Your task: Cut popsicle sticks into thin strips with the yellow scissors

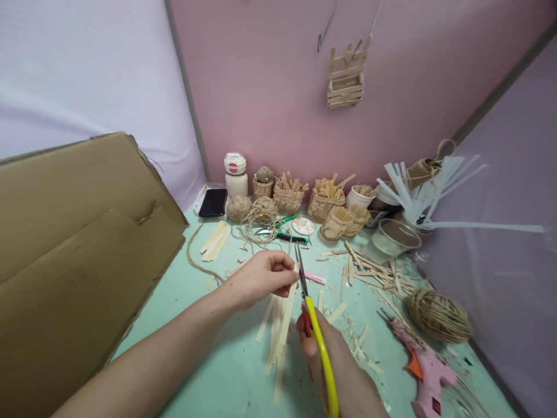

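My left hand (265, 274) is closed, thumb and fingers pinching a thin pale wooden strip (288, 310) near its upper end. In my right hand (324, 354) is a pair of scissors (319, 339) with yellow and red handles, its narrow blades pointing up and away. The blades stand right beside the strip's top end; whether they touch it I cannot tell. More pale strips (275, 337) hang or lie below my left hand. A pink pen-like tool (315, 277) lies just behind the blades.
A large cardboard piece (87, 249) rises at left. Pliers (291, 238), twine (263, 213) and small baskets of sticks (327, 203) line the back. At right are loose sticks (378, 273), a twine ball (439, 315), a pink glue gun (424, 371) and a clear cup (394, 239).
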`<state>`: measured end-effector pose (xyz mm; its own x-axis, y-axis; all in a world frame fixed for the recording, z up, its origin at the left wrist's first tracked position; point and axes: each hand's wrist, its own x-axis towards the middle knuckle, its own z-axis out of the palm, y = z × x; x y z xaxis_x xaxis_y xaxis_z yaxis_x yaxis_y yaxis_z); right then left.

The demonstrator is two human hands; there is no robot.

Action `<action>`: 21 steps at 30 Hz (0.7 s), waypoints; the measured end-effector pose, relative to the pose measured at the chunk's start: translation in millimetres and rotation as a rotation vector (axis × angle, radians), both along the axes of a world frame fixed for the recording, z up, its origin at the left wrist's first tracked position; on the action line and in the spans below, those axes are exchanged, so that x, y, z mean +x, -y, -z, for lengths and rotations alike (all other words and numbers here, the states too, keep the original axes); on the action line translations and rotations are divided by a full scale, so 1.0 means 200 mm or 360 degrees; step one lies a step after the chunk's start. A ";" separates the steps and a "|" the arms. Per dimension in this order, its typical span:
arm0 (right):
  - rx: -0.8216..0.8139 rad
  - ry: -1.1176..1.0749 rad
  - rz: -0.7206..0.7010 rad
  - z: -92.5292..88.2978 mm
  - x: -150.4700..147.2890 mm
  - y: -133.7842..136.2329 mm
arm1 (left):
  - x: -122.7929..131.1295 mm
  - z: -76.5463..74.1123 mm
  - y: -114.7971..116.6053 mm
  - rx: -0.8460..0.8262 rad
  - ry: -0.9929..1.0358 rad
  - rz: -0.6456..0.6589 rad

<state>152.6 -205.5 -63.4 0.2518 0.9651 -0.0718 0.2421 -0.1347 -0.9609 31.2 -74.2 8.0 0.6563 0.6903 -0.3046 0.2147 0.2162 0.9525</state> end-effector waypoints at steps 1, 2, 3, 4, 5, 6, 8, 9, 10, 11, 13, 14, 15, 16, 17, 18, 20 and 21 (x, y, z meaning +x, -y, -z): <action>0.0003 -0.0007 0.0021 0.00 0.00 0.00 | 0.00 0.00 0.00 -0.0004 0.0001 0.0001; 0.0002 -0.0006 0.0012 -0.01 0.00 0.00 | 0.00 0.00 0.00 -0.0007 0.0005 0.0004; -0.0001 0.0005 -0.0027 -0.02 0.00 0.01 | 0.00 0.00 0.00 -0.0011 0.0010 0.0007; -0.0006 0.0020 -0.0074 -0.03 0.00 0.01 | 0.00 0.00 0.00 -0.0014 0.0013 0.0008; -0.0013 0.0032 -0.0110 -0.04 0.00 0.02 | 0.00 0.00 0.00 -0.0020 0.0015 0.0010; -0.0020 0.0038 -0.0130 -0.04 0.01 0.02 | 0.00 0.01 0.00 -0.0028 0.0016 0.0011; -0.0036 0.0039 -0.0111 -0.03 0.01 0.02 | 0.00 0.01 -0.01 -0.0045 0.0015 0.0013; -0.0046 0.0039 -0.0089 -0.01 0.01 0.01 | 0.00 0.01 -0.01 -0.0052 0.0016 0.0014; -0.0054 0.0044 -0.0067 0.00 0.01 0.01 | 0.00 0.01 -0.01 -0.0055 0.0018 0.0017; -0.0067 0.0056 -0.0051 0.02 0.01 0.00 | 0.00 0.01 -0.01 -0.0055 0.0020 0.0022; -0.0103 0.0100 -0.0059 0.05 0.01 -0.01 | -0.01 0.01 -0.01 -0.0055 0.0017 0.0036; -0.0119 0.0123 -0.0074 0.05 0.01 -0.01 | -0.01 0.00 -0.01 -0.0055 0.0013 0.0045; -0.0132 0.0141 -0.0091 0.06 0.02 -0.01 | -0.01 0.00 -0.01 -0.0056 0.0010 0.0052; -0.0134 0.0154 -0.0103 0.05 0.02 -0.01 | -0.02 -0.01 -0.02 -0.0055 0.0009 0.0062; -0.0132 0.0163 -0.0110 0.05 0.03 -0.01 | -0.02 -0.01 -0.02 -0.0053 0.0009 0.0069; -0.0129 0.0167 -0.0116 0.04 0.03 -0.01 | -0.02 -0.01 -0.02 -0.0049 0.0011 0.0078; -0.0138 0.0178 -0.0132 0.03 0.04 -0.01 | -0.03 -0.02 -0.02 -0.0051 0.0016 0.0092; -0.0149 0.0186 -0.0141 0.03 0.04 0.00 | -0.03 -0.02 -0.02 -0.0058 0.0017 0.0096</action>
<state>160.5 -204.7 -68.6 0.1781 0.9743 -0.1378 0.3660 -0.1956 -0.9098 25.7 -69.6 11.3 0.6997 0.6380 -0.3215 0.2183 0.2376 0.9465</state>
